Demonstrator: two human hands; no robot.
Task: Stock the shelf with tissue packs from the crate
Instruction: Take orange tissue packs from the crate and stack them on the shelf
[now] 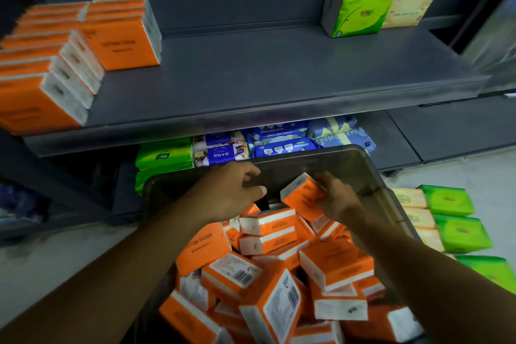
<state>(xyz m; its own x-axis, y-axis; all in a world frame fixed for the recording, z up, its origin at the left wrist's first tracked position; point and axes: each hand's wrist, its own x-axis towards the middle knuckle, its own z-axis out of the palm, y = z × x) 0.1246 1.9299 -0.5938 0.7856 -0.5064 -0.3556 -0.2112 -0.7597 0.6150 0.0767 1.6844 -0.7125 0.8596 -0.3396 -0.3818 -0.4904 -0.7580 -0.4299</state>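
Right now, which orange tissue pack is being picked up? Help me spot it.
Look in the grey crate below the shelf. Near its far wall, the right hand grips one orange pack. Unlike the jumbled others, it is held tilted above the pile.

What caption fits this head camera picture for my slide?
Right hand grips an orange tissue pack in the crate; left hand hovers beside it, below the shelf.
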